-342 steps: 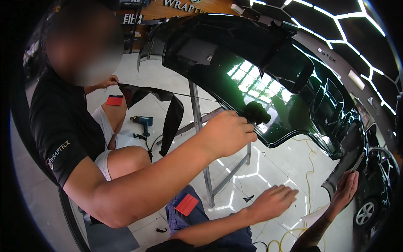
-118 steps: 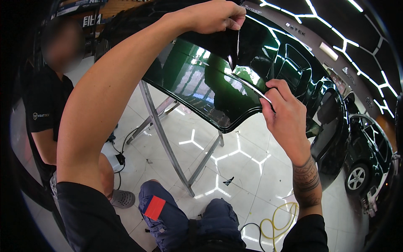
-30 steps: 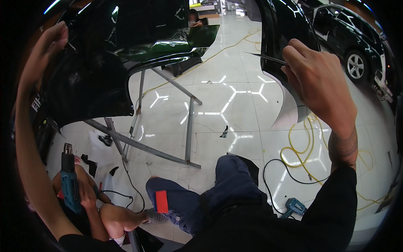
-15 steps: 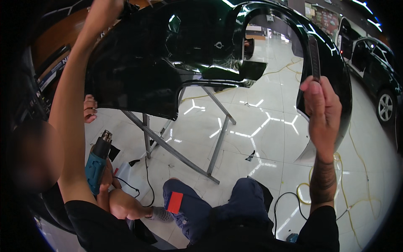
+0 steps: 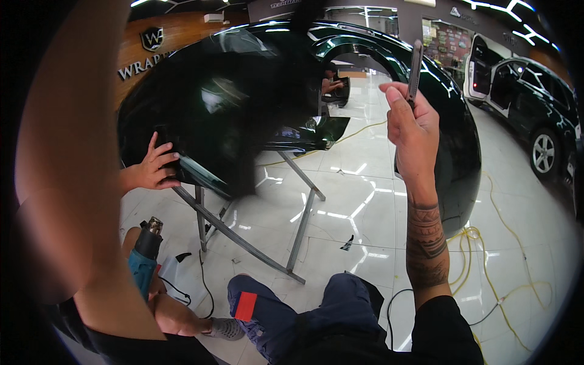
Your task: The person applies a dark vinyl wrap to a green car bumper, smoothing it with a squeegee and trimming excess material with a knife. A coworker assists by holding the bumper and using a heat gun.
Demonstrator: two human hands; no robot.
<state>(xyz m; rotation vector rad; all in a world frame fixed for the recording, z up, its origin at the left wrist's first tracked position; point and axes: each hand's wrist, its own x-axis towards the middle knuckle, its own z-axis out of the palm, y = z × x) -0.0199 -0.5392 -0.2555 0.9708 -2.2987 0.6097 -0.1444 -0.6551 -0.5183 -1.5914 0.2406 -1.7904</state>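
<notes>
Left arm [image 5: 67, 182]: fills the left edge, reaching up past the top of the frame; its hand is out of sight, so the grip cannot be told.
Heat gun [image 5: 143, 258]: blue and black, held low at the left by a co-worker, nozzle pointing up.
Co-worker's hand [image 5: 151, 170]: fingers spread flat against the left edge of the car panel.
Car panel [image 5: 255, 103]: glossy dark green, curved with a wheel arch, resting on a metal stand [image 5: 255, 243] over the white tiled floor [image 5: 365, 213].
Right hand [image 5: 412, 131]: raised in front of the panel's right arch, grip closed around a thin dark knife [image 5: 415, 64] that points straight up.
Yellow cable [image 5: 486, 267]: looped on the floor at the right.
Dark car [image 5: 529, 103]: parked far right, door open.
</notes>
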